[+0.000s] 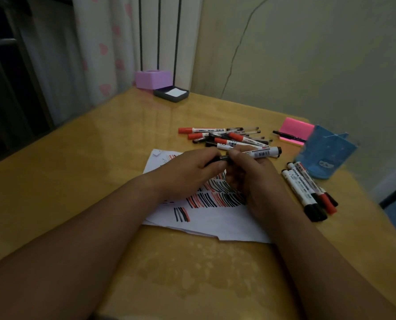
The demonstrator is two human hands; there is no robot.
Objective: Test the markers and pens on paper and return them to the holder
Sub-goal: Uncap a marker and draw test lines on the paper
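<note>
Over the white paper [206, 218], which is covered in red and black strokes, both my hands hold one marker [261, 154] with a white barrel and black end. My left hand [192, 172] grips its dark end near the middle. My right hand [252, 174] pinches the barrel beside it. Behind my hands lies a pile of red-capped markers and pens [224, 135]. Several more markers [307, 190] lie in a row to the right of the paper. The blue holder [326, 155] stands at the right, beyond that row.
A pink notepad [296, 130] with a black pen on it lies behind the holder. At the table's far corner sit a purple box [153, 79] and a dark tray [171, 94] with white paper. The wall runs close on the right.
</note>
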